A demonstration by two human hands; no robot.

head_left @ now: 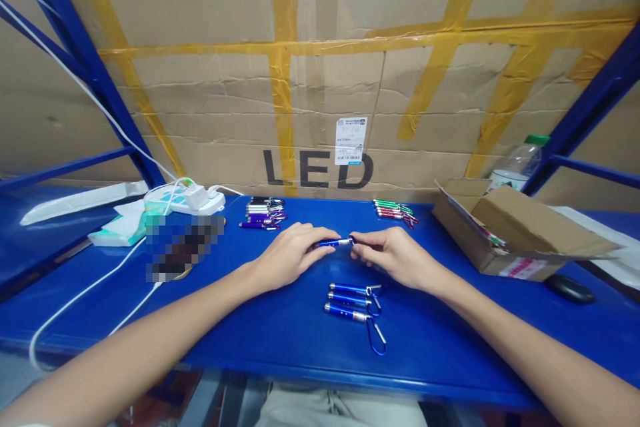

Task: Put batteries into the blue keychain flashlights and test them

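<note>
The left hand (289,255) pinched one end of a small blue flashlight (331,243), held level just over the blue table (300,340). Three more flashlights (354,301) lay nearby. The right hand (395,255) pinched its other end.

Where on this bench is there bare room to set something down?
Free: table between purple pile and green pile; front edge left of three torches. Crowded: left by power strip, right by box and mouse, centre where left hand and right hand hold a torch.
</note>
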